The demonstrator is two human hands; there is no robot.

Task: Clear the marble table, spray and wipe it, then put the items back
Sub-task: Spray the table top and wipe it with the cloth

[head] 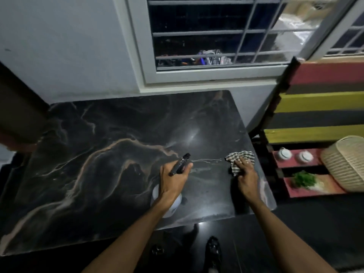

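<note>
The black marble table point(98, 134) with tan veins fills the middle of the view and carries only what my hands hold. My left hand point(173, 178) grips a spray bottle point(180, 164) with a black trigger head and a white body point(169, 205) showing under my wrist; its nozzle points toward the far right of the tabletop, where a faint mist hangs. My right hand point(246, 174) presses flat on a striped cloth point(236, 160) near the table's right edge.
A striped bench or shelf point(315, 99) in red, yellow and black stands to the right. On it are two white ceramic pieces point(293, 155), a green plant point(304, 179) and a woven basket point(346, 164). A barred window point(206, 36) is behind the table. Dark shoes point(212, 251) are on the floor.
</note>
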